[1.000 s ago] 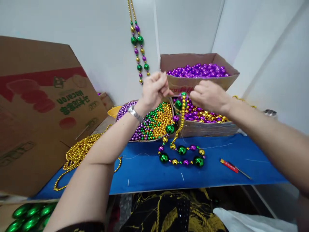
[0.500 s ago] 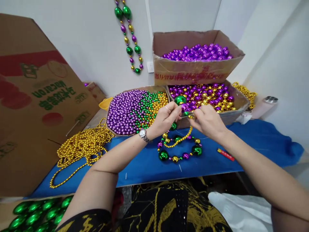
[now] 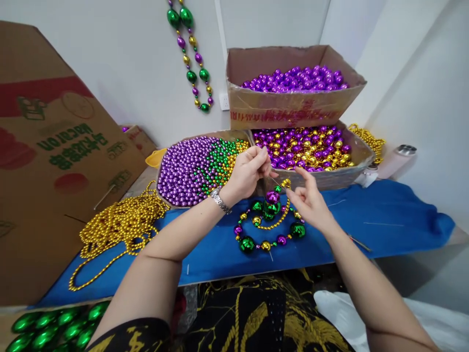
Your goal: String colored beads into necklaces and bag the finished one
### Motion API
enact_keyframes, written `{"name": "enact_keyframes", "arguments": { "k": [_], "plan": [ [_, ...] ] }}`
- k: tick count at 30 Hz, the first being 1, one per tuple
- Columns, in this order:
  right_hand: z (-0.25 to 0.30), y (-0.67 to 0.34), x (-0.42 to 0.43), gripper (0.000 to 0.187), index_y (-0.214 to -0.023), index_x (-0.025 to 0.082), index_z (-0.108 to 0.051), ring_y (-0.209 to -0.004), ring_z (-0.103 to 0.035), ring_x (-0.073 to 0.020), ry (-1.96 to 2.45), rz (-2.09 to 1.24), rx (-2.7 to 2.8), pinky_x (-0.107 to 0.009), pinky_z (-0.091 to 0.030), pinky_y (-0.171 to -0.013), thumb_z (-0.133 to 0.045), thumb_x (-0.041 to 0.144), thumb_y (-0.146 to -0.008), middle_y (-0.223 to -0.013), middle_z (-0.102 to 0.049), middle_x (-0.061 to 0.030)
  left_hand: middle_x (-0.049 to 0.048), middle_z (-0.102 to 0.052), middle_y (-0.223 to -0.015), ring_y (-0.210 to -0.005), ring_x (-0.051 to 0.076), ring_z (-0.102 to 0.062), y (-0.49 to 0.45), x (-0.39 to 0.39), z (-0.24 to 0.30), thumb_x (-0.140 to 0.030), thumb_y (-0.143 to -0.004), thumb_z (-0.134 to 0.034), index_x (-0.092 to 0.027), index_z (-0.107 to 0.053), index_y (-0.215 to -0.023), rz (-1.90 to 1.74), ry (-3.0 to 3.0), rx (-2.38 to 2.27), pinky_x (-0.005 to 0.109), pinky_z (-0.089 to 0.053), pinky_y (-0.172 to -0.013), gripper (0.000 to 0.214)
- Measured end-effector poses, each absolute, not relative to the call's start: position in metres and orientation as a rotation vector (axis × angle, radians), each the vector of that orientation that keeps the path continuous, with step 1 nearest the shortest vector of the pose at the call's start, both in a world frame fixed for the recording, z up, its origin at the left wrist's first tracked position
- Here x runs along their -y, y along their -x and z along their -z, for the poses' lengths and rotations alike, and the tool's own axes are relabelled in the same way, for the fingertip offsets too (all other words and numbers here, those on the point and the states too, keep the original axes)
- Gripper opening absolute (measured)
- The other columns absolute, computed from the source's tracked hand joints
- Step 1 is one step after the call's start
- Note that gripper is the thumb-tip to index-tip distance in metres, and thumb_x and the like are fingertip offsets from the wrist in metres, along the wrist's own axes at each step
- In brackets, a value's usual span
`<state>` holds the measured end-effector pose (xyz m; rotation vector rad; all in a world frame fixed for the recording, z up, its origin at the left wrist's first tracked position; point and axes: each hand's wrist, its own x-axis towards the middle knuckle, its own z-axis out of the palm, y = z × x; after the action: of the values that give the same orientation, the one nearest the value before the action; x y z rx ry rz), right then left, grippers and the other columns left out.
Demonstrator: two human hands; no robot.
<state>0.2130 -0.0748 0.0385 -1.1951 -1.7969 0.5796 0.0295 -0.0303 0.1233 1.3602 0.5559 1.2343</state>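
My left hand (image 3: 251, 171), with a metal watch (image 3: 220, 200) on its wrist, is closed in a pinch on a thin string (image 3: 277, 183) above the table. My right hand (image 3: 309, 199) is just right of it, index finger stretched up, thumb and curled fingers at the string's other end. Below the string hang a purple bead (image 3: 272, 197), a large green bead (image 3: 271, 210) and a strand of small gold beads (image 3: 273, 226). They join a bead necklace (image 3: 266, 246) of green, gold and purple beads lying in a loop on the blue cloth (image 3: 216, 249).
Behind my hands stand a box of small beads (image 3: 186, 171), a box of purple and gold beads (image 3: 308, 149) and a stacked box of purple beads (image 3: 296, 80). Gold bead strands (image 3: 120, 222) lie left beside a big carton (image 3: 54, 171). A bottle (image 3: 397, 161) stands right.
My hands were close together with the string taut between them; my right hand has moved down and its index finger has lifted. The large green and purple beads have dropped lower.
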Motion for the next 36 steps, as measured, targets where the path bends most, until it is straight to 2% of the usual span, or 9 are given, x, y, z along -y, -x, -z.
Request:
{"name": "enact_keyframes", "arguments": {
  "k": [4,8,10,17,23,26,28,33,36],
  "plan": [
    [-0.033,-0.217,0.065,0.041,-0.127,0.023,-0.045,-0.044,-0.038,-0.0119,1.128,-0.945,1.986,-0.024,-0.032,-0.044,-0.046,0.049,-0.095,-0.054,-0.038,0.0095,-0.0056,-0.043,-0.057,-0.048,0.005,-0.044,-0.022,0.036,-0.109,-0.044,-0.089,-0.060,-0.020,-0.048,-0.071,-1.126,-1.495,-0.584,0.022,-0.047,-0.052,0.033],
    [-0.010,-0.207,0.060,0.015,-0.097,0.023,-0.059,-0.060,-0.051,-0.0160,1.241,-0.183,2.059,-0.028,-0.041,-0.058,-0.050,0.035,-0.094,-0.062,-0.051,0.0006,-0.0049,-0.043,-0.059,-0.047,0.005,-0.040,-0.012,0.039,-0.079,-0.047,-0.089,-0.059,-0.019,-0.048,-0.070,-0.942,-1.563,-0.806,0.020,-0.034,-0.044,0.036],
    [0.004,-0.201,0.058,0.016,-0.090,0.024,-0.063,-0.063,-0.051,-0.0184,1.222,0.160,2.079,-0.031,-0.042,-0.063,-0.049,0.028,-0.094,-0.061,-0.050,-0.0025,-0.0047,-0.043,-0.062,-0.048,0.004,-0.037,-0.009,0.038,-0.063,-0.047,-0.089,-0.057,-0.018,-0.047,-0.070,-0.848,-1.558,-0.893,0.019,-0.030,-0.043,0.036],
    [0.024,-0.195,0.043,0.025,-0.094,0.026,-0.067,-0.060,-0.047,-0.0180,1.093,0.396,2.140,-0.035,-0.043,-0.064,-0.042,0.023,-0.097,-0.060,-0.049,-0.0027,-0.0033,-0.046,-0.067,-0.055,0.005,-0.037,-0.002,0.037,-0.045,-0.049,-0.081,-0.067,-0.016,-0.049,-0.068,-0.663,-1.463,-0.897,0.018,-0.031,-0.047,0.039],
    [0.027,-0.186,0.054,0.019,-0.105,0.025,-0.063,-0.070,-0.060,-0.0210,1.199,0.013,1.885,-0.039,-0.051,-0.070,-0.048,0.032,-0.094,-0.073,-0.062,-0.0053,-0.0020,-0.054,-0.066,-0.049,0.003,-0.031,-0.004,0.039,-0.044,-0.053,-0.072,-0.075,-0.015,-0.054,-0.067,-0.832,-1.306,-0.828,0.020,-0.019,-0.044,0.044],
    [0.039,-0.194,0.074,0.049,-0.141,0.027,-0.039,-0.067,-0.063,-0.0183,1.202,-0.592,1.667,-0.035,-0.054,-0.065,-0.049,0.042,-0.095,-0.086,-0.068,-0.0042,-0.0008,-0.058,-0.067,-0.049,0.003,-0.031,-0.009,0.040,-0.044,-0.053,-0.074,-0.073,-0.015,-0.056,-0.068,-0.916,-1.300,-0.829,0.021,-0.021,-0.045,0.042],
    [0.055,-0.205,0.090,0.059,-0.150,0.027,-0.026,-0.062,-0.063,-0.0163,1.238,-0.923,1.573,-0.032,-0.053,-0.058,-0.043,0.047,-0.097,-0.088,-0.071,-0.0038,-0.0002,-0.058,-0.067,-0.051,0.005,-0.036,-0.012,0.041,-0.042,-0.053,-0.077,-0.070,-0.015,-0.058,-0.069,-0.905,-1.394,-0.806,0.021,-0.026,-0.048,0.041],
    [0.095,-0.217,0.134,0.045,-0.134,0.028,-0.055,-0.069,-0.068,-0.0201,1.511,-1.012,1.962,-0.033,-0.053,-0.065,-0.043,0.048,-0.096,-0.088,-0.074,-0.0060,0.0019,-0.060,-0.068,-0.062,0.009,-0.049,-0.013,0.042,-0.021,-0.050,-0.084,-0.063,-0.013,-0.062,-0.072,-0.711,-1.698,-0.781,0.024,-0.038,-0.061,0.039],
    [0.092,-0.214,0.149,0.044,-0.133,0.030,-0.058,-0.069,-0.068,-0.0207,1.584,-0.852,2.194,-0.031,-0.050,-0.065,-0.049,0.044,-0.093,-0.084,-0.074,-0.0042,0.0022,-0.060,-0.069,-0.063,0.010,-0.049,-0.008,0.045,-0.001,-0.050,-0.086,-0.060,-0.012,-0.062,-0.073,-0.669,-1.749,-0.807,0.024,-0.039,-0.062,0.040]
  ]
}}
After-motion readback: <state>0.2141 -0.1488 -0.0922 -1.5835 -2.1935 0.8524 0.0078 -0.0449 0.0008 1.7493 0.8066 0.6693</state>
